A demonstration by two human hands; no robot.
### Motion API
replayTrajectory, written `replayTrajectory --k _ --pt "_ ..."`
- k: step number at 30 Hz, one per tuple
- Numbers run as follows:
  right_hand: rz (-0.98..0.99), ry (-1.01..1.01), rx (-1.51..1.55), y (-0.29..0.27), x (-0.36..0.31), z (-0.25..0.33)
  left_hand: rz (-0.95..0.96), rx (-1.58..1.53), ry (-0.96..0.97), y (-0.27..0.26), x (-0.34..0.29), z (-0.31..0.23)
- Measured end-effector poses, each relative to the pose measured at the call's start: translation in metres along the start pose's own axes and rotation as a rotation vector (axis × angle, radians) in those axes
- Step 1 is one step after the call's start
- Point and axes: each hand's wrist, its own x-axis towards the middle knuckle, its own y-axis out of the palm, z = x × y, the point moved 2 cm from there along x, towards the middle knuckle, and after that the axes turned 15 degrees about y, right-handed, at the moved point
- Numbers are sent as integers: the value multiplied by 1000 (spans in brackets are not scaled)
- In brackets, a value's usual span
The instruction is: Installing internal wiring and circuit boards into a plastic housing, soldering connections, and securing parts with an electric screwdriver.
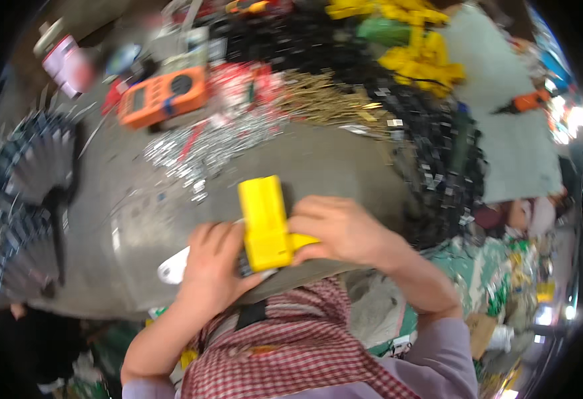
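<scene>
A yellow box-shaped plastic piece (263,219) stands between my hands near the table's front edge. My left hand (215,259) is closed at its left side, over a white strip with a rounded end (174,267). What exactly the fingers grip there is partly hidden. Some dark material shows beneath the yellow piece. My right hand (338,229) is closed in a pinch on a narrower yellow part (303,241) that sticks out to the right of the piece. Motion blurs the finer detail.
Silver metal pins (211,143) and brass-coloured strips (325,96) lie beyond my hands. An orange multimeter (165,96) sits at the far left. Black parts (431,146) pile up on the right, with yellow pieces (421,60) behind. Fanned dark parts (42,159) line the left edge.
</scene>
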Motion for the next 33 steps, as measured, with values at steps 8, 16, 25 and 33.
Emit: replayTrajectory --k 8,16,25,33 --pt "-979 1320 -640 -110 -126 -198 27 90 -16 -4 -11 -3" --pt "-1079 425 1305 -91 -117 -145 21 3 74 -3 -9 -2" --pt "-678 248 2056 -9 -53 -60 59 44 32 -2 -8 -1" --pt "-722 261 2129 7 -55 -52 39 70 60 -3 -7 -2"
